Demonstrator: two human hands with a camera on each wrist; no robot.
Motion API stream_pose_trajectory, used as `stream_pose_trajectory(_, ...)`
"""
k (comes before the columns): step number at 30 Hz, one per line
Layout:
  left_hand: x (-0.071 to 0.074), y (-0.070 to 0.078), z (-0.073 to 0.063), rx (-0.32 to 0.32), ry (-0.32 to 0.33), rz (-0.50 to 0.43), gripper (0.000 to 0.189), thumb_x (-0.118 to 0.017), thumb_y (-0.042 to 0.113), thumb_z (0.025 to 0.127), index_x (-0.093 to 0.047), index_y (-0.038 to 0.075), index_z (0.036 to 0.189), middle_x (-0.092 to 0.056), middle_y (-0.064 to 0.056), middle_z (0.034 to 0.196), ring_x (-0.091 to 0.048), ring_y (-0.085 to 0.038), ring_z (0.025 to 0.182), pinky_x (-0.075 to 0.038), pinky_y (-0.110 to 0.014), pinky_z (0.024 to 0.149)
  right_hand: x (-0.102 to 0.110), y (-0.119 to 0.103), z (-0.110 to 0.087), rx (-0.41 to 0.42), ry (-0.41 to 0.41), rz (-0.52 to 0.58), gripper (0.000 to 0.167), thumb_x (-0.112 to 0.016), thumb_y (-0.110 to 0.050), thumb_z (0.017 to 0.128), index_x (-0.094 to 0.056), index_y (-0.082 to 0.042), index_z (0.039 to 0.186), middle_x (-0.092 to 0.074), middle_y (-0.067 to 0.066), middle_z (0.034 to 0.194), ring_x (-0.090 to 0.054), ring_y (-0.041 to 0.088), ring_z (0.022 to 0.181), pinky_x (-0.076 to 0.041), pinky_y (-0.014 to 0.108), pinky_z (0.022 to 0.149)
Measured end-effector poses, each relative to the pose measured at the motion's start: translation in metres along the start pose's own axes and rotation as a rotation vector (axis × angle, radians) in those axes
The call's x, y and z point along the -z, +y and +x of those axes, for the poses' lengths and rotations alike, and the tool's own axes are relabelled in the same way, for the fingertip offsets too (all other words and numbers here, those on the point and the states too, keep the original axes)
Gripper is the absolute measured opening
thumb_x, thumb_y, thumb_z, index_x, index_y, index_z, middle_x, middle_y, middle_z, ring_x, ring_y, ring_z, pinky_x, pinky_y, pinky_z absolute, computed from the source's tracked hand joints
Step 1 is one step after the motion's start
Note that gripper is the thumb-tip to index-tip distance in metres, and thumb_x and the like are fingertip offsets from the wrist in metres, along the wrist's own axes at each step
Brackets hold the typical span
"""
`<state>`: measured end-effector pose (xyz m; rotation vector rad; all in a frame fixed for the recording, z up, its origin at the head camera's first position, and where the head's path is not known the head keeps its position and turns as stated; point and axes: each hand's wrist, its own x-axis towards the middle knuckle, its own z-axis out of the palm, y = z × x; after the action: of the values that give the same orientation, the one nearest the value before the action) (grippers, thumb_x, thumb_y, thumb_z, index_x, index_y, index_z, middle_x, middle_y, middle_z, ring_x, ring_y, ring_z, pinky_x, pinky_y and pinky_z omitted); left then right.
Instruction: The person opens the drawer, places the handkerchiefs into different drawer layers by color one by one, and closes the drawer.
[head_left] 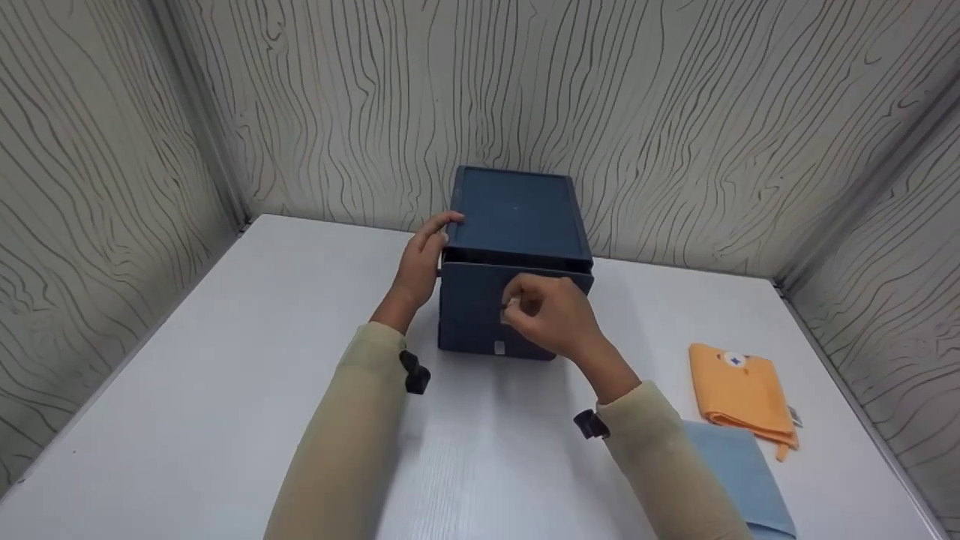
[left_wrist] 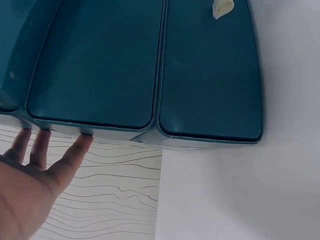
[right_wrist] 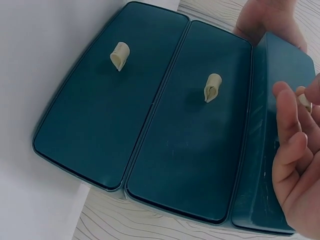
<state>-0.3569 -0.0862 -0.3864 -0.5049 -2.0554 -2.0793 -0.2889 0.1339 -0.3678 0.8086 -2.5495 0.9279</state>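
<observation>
A dark teal three-drawer box (head_left: 517, 214) stands near the back wall. Its top drawer (head_left: 472, 300) sits pulled out a little, leaving a dark gap under the lid. My right hand (head_left: 555, 311) pinches the cream pull tab (right_wrist: 304, 102) of that drawer between thumb and finger. Against the box's left side my left hand (head_left: 424, 259) rests, with a fingertip on the lid's edge; in the left wrist view its fingers (left_wrist: 72, 155) look straight. The two lower drawers (right_wrist: 187, 130) are closed, each with a cream tab (right_wrist: 212, 87) on its front.
A folded orange cloth (head_left: 739, 390) with a white round patch lies at the right of the white table (head_left: 225, 352). Beside it, partly under the right sleeve, is a folded light blue cloth (head_left: 739, 472). Wood-patterned panels (head_left: 360, 97) enclose the table's back and sides.
</observation>
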Motion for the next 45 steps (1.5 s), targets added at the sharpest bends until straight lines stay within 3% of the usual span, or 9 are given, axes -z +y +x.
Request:
stream_pose_trajectory(10, 0.001, 0.0, -0.002, -0.006, 0.004, 0.028, 0.039, -0.03, 0.02, 0.102, -0.055, 0.02, 0.132, -0.042, -0.002, 0.147, -0.051, -0.021, 0.11, -0.051, -0.046, 0.083, -0.001, 0.004, 0.007, -0.02, -0.009, 0.031, 0.009, -0.063, -0.014, 0.084, -0.069, -0.02, 0.083, -0.063, -0.012, 0.068, -0.055, 0.006, 0.058, -0.047, 0.028, 0.057)
stream_pose_trajectory(23, -0.001, -0.003, -0.001, -0.012, 0.002, 0.035, 0.039, -0.03, 0.022, 0.101, -0.054, 0.022, 0.132, -0.038, -0.002, 0.151, -0.051, -0.024, 0.121, -0.052, -0.047, 0.084, 0.0, 0.009, 0.013, -0.026, -0.028, 0.069, 0.01, -0.062, -0.013, 0.083, -0.067, -0.021, 0.081, -0.061, -0.009, 0.063, -0.055, 0.009, 0.052, -0.048, 0.029, 0.053)
stream_pose_trajectory(30, -0.001, 0.03, -0.017, 0.022, -0.043, 0.086, 0.043, -0.025, 0.017, 0.103, -0.048, 0.013, 0.14, -0.03, -0.008, 0.156, -0.052, -0.025, 0.113, -0.051, -0.039, 0.083, -0.001, 0.012, 0.017, -0.016, -0.018, 0.076, 0.012, -0.061, -0.012, 0.083, -0.067, -0.021, 0.08, -0.061, -0.008, 0.062, -0.056, 0.009, 0.052, -0.048, 0.029, 0.054)
stream_pose_trajectory(35, -0.002, 0.031, -0.018, 0.034, -0.034, 0.079, 0.043, -0.025, 0.016, 0.103, -0.048, 0.012, 0.139, -0.031, -0.008, 0.156, -0.05, -0.029, 0.125, -0.049, -0.047, 0.092, -0.001, 0.012, 0.018, -0.028, -0.027, 0.097, 0.012, -0.061, -0.011, 0.084, -0.067, -0.021, 0.08, -0.062, -0.008, 0.062, -0.056, 0.01, 0.051, -0.049, 0.029, 0.053)
stream_pose_trajectory(38, -0.003, 0.031, -0.017, 0.04, -0.025, 0.071, 0.043, -0.025, 0.016, 0.102, -0.049, 0.011, 0.138, -0.031, -0.007, 0.156, -0.047, -0.027, 0.128, -0.048, -0.048, 0.094, -0.001, 0.012, 0.019, -0.03, -0.03, 0.101, 0.012, -0.061, -0.011, 0.084, -0.067, -0.021, 0.08, -0.062, -0.008, 0.062, -0.057, 0.01, 0.051, -0.049, 0.029, 0.053)
stream_pose_trajectory(45, 0.001, 0.001, -0.004, 0.003, -0.011, 0.066, 0.043, -0.025, 0.018, 0.103, -0.05, 0.016, 0.138, -0.031, -0.002, 0.156, -0.044, -0.025, 0.128, -0.048, -0.048, 0.091, -0.001, 0.012, 0.022, -0.017, -0.028, 0.099, 0.012, -0.061, -0.012, 0.084, -0.067, -0.021, 0.08, -0.063, -0.008, 0.063, -0.057, 0.008, 0.051, -0.049, 0.029, 0.054)
